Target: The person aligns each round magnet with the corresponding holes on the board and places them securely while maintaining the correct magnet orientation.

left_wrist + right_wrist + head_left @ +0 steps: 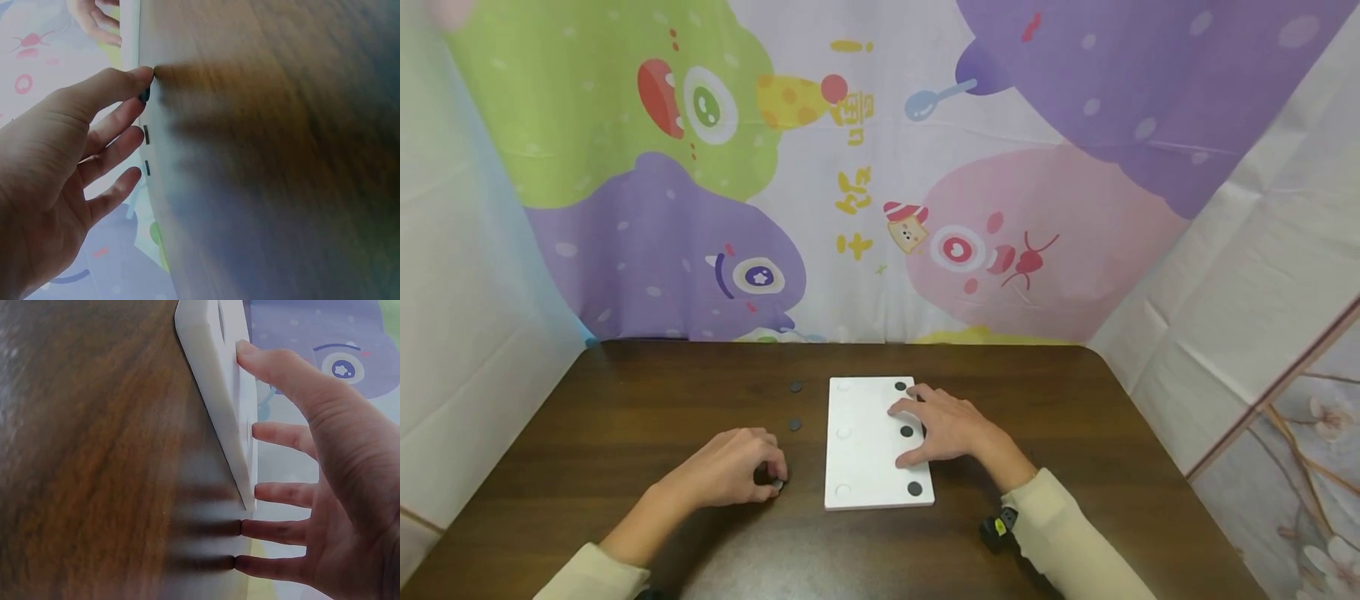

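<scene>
My left hand (pixel 733 467) is left of a white board (pixel 868 450) and pinches a small dark round disc (pixel 145 95) between thumb and index finger, low at the tabletop. Two more dark discs lie on the table beyond it, one nearer (pixel 795 425) and one farther (pixel 796 387). On the board, a column of three dark discs runs along the right side, the nearest disc (pixel 914 489) close to the front corner. Round recesses show along its left side. My right hand (pixel 951 425) spreads over the board's right edge, thumb and some fingertips resting on the white surface, others reaching past it.
Under everything is a dark brown wooden table (pixel 760 550) with rounded far corners. A printed cartoon curtain (pixel 865 308) hangs right behind its far edge, and pale cloths flank both sides. A black strap device (pixel 997 529) sits on the right wrist.
</scene>
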### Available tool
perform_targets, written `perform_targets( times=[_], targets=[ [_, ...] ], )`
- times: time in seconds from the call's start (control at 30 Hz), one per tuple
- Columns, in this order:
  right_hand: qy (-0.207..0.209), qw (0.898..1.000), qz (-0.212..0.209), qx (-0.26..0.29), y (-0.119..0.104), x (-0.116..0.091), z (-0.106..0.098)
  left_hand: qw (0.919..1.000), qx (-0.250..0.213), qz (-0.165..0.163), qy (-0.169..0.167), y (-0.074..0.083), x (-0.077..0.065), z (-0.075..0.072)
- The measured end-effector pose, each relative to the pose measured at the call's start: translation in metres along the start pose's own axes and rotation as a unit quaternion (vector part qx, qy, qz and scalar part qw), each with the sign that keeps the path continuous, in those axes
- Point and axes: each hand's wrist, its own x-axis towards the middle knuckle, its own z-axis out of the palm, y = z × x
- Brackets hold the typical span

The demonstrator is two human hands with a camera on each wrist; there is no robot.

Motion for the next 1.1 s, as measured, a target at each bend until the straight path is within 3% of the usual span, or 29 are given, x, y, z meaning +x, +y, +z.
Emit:
perform_targets(
  times=[1.1],
  targets=[
    [-0.003,1.000,0.003,0.006,-0.001,-0.002,0.000,0.9993,0.018,0.016,0.029,-0.002,0.005,-0.010]
  ],
)
